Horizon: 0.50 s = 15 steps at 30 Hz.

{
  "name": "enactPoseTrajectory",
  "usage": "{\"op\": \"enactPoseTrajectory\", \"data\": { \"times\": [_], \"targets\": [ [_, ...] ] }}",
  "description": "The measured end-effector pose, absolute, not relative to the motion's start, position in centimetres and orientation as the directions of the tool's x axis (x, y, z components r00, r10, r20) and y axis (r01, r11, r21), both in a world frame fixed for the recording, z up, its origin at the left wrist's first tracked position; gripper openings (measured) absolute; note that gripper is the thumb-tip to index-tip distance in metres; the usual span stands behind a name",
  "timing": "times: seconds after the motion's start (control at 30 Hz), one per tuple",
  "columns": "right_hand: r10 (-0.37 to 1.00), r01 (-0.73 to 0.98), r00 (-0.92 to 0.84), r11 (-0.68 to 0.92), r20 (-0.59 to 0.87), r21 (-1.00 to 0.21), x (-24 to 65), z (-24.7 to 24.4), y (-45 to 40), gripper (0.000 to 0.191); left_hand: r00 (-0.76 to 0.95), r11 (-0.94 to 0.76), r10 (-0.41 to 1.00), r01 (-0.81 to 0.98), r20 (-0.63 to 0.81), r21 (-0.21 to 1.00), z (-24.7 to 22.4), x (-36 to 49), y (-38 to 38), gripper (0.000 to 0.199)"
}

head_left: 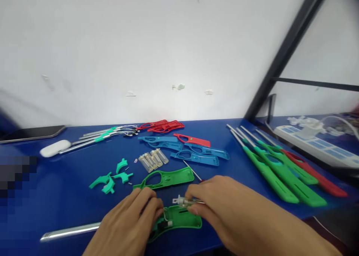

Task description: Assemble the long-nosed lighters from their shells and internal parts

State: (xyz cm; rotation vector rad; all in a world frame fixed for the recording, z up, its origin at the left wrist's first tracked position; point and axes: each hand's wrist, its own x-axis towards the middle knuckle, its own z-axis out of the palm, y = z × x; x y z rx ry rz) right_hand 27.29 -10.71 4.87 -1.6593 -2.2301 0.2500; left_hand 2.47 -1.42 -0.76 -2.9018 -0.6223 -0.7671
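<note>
My left hand [130,220] is closed over the handle end of a green half shell [186,218], which lies open side up with a small black part and thin wires inside. A metal tube [70,231] sticks out to the left from under that hand. My right hand [215,207] pinches a clear capsule with a white tip [181,200] just above the shell's right part; a thin rod also shows at its fingers. Another green half shell [178,176] lies just behind both hands.
Clear capsules [153,160], teal triggers [122,176], blue shells [196,157] and red shells [165,126] lie behind. Metal tubes with wires [86,142] and a white oval object [55,148] are at left. Finished-looking green lighters [269,173] and a power strip [322,144] are at right.
</note>
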Motion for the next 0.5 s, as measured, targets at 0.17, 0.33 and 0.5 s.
{"op": "enactPoseTrajectory", "data": {
  "times": [0.17,0.33,0.5],
  "targets": [
    [0.935,0.865,-0.281,0.345,0.218,-0.364,28.0,3.5,-10.0,0.02,0.775,-0.893,0.443,0.424,0.451,0.148,0.2,3.0,-1.7,0.03],
    [0.916,0.852,-0.323,0.391,0.239,-0.349,28.9,2.9,-9.8,0.027,0.781,-0.889,0.451,0.435,0.431,0.143,-0.2,2.5,-2.3,0.049],
    [0.907,0.836,-0.37,0.42,0.202,-0.353,30.0,3.1,-9.8,0.031,0.776,-0.861,0.508,0.462,0.373,0.212,0.5,2.9,-2.7,0.043]
  ]
}}
